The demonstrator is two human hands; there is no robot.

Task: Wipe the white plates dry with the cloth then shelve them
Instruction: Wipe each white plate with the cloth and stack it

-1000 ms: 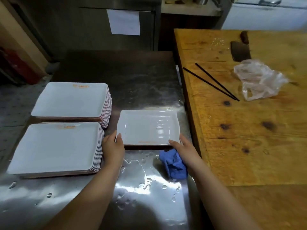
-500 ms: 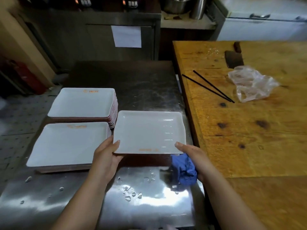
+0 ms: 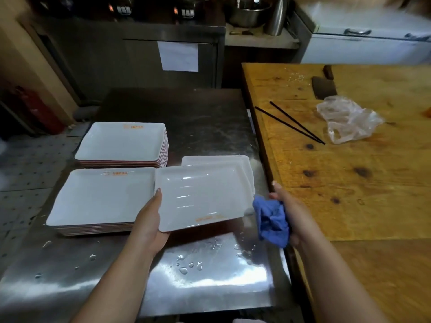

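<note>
We held a wet white plate [image 3: 203, 197] tilted above the steel desk [image 3: 210, 271], our left hand [image 3: 149, 224] gripping its seven o'clock corner. Our right hand [image 3: 291, 213] clutched the blue cloth [image 3: 271, 220] at the plate's three o'clock. Another plate [image 3: 242, 160] seemingly lay beneath. Two stacks [image 3: 102, 197] sat at nine o'clock.

1. Steel counter [image 3: 205, 127], scratched up and pretty wet, droplets and glare near the front edge.
2. Big worn wooden table [image 3: 349, 183] butted right up against its right side.
3. Dark metal cabinet [image 3: 116, 64] at the back with a sheet of paper [image 3: 178, 56] stuck on it.
4. White chest freezer [image 3: 368, 47] back right.
5. Studded metal floor [image 3: 25, 164] on the left. Dim overall.
</note>
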